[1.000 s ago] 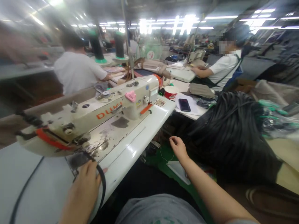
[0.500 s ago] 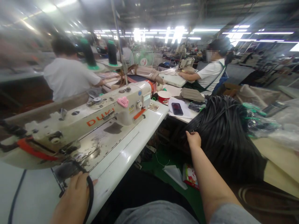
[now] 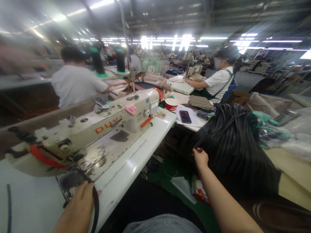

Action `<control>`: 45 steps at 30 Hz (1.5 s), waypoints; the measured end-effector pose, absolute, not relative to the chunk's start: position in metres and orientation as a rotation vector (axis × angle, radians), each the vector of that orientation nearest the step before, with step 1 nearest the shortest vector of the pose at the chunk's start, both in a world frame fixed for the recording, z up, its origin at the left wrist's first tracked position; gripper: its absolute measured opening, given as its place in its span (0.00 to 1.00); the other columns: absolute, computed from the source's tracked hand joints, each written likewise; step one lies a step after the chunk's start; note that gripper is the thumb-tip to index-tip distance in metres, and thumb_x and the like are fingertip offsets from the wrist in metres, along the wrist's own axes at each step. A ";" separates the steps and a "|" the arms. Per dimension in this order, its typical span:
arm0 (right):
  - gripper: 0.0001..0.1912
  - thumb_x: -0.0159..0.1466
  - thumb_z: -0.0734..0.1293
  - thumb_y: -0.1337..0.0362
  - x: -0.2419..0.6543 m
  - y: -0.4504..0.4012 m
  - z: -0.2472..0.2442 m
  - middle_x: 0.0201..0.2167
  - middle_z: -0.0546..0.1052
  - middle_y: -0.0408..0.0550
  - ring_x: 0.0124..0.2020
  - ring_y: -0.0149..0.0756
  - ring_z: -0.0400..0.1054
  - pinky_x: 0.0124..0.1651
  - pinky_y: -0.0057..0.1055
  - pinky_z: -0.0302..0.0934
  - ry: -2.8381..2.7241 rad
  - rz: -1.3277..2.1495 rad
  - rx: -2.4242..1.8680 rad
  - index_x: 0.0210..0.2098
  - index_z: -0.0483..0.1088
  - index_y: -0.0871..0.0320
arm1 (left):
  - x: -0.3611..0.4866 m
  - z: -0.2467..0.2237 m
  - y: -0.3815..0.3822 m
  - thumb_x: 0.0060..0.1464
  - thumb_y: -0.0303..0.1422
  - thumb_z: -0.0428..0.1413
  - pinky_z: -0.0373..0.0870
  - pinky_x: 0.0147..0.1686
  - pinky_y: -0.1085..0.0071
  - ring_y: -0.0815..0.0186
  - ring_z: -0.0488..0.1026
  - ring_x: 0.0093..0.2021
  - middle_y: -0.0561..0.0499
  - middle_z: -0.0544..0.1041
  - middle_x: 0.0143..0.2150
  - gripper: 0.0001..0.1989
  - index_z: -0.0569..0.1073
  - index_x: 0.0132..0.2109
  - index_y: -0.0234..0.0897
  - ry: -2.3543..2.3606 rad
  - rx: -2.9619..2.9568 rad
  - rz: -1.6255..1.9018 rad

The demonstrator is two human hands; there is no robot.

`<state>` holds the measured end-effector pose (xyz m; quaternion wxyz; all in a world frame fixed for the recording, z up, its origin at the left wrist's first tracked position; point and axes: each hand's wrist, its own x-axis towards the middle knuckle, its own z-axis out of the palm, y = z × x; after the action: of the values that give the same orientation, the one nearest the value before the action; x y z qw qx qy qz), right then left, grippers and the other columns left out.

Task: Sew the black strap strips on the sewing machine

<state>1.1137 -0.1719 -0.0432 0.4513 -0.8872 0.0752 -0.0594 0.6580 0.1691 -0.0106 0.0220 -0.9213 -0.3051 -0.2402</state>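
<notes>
On the sewing machine (image 3: 114, 121) bed, my left hand (image 3: 79, 200) is closed around a black strap (image 3: 96, 204). The strap runs from near the needle area, bends beside my fingers and hangs down toward the table's front edge. My right hand (image 3: 201, 159) reaches out to the left side of a big heap of black straps (image 3: 233, 145). Its fingers are pinched together, with a small dark tip showing above them. What that tip belongs to is not clear.
A phone (image 3: 185, 116) lies on paper beside a red bowl (image 3: 171, 104). Thread cones (image 3: 120, 61) stand behind the machine. Two people in white shirts sit at neighbouring tables. Plastic-wrapped bundles (image 3: 269, 126) lie right of the heap. A red box (image 3: 199, 189) is on the green floor.
My right hand has come slightly lower, still pinched at the heap's edge. My left hand stays by the needle area with the strap. The whole view has shifted a little.
</notes>
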 end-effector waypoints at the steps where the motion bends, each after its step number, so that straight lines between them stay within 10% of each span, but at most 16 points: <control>1: 0.10 0.57 0.69 0.59 1.103 -0.168 -0.049 0.24 0.80 0.50 0.31 0.47 0.79 0.33 0.35 0.67 0.178 -0.100 -2.171 0.34 0.77 0.59 | 0.658 -0.011 0.169 0.67 0.39 0.49 0.77 0.51 0.59 0.52 0.78 0.52 0.34 0.76 0.54 0.14 0.74 0.48 0.35 -0.931 -2.838 -0.744; 10: 0.13 0.40 0.77 0.69 0.981 -0.134 -0.110 0.14 0.69 0.38 0.14 0.32 0.64 0.18 0.26 0.56 0.056 0.536 -1.921 0.20 0.69 0.56 | 0.661 -0.024 0.172 0.64 0.36 0.52 0.76 0.52 0.59 0.52 0.78 0.51 0.36 0.76 0.53 0.10 0.74 0.47 0.37 -0.923 -2.837 -0.829; 18: 0.25 0.60 0.65 0.38 1.069 -0.139 -0.073 0.16 0.66 0.35 0.13 0.26 0.53 0.18 0.25 0.44 0.222 0.255 -1.804 0.38 0.71 0.55 | 0.663 -0.019 0.168 0.64 0.36 0.52 0.76 0.52 0.58 0.52 0.77 0.51 0.36 0.76 0.53 0.10 0.74 0.47 0.37 -0.960 -2.836 -0.837; 27: 0.18 0.41 0.81 0.58 0.986 -0.119 -0.102 0.14 0.70 0.41 0.13 0.33 0.62 0.18 0.27 0.50 0.134 0.551 -1.836 0.23 0.73 0.58 | 0.663 -0.032 0.174 0.66 0.34 0.49 0.76 0.51 0.58 0.51 0.78 0.52 0.36 0.75 0.53 0.11 0.73 0.49 0.36 -0.949 -2.809 -0.775; 34: 0.26 0.61 0.64 0.39 1.070 -0.130 -0.066 0.14 0.65 0.36 0.13 0.27 0.53 0.18 0.26 0.45 0.242 0.254 -1.812 0.36 0.74 0.58 | 0.657 -0.036 0.179 0.68 0.34 0.46 0.75 0.51 0.59 0.52 0.78 0.49 0.33 0.74 0.54 0.14 0.72 0.51 0.32 -0.809 -2.823 -0.685; 41: 0.19 0.42 0.80 0.54 1.018 -0.116 -0.086 0.13 0.69 0.41 0.12 0.29 0.57 0.18 0.27 0.47 0.137 0.385 -1.852 0.24 0.74 0.60 | 0.657 -0.028 0.178 0.67 0.30 0.47 0.74 0.51 0.60 0.53 0.78 0.50 0.36 0.77 0.54 0.13 0.73 0.52 0.31 -0.748 -2.718 -0.714; 45: 0.23 0.54 0.72 0.44 1.039 -0.117 -0.074 0.14 0.69 0.39 0.12 0.27 0.53 0.18 0.27 0.45 0.151 0.265 -1.852 0.32 0.76 0.60 | 0.653 -0.020 0.176 0.66 0.25 0.47 0.73 0.54 0.60 0.53 0.77 0.54 0.37 0.77 0.55 0.15 0.73 0.54 0.32 -0.709 -2.720 -0.650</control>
<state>1.0387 -0.1172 -0.0737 0.5910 -0.7960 0.0650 0.1138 0.6535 0.1760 -0.0196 0.1279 -0.9350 -0.2439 -0.2235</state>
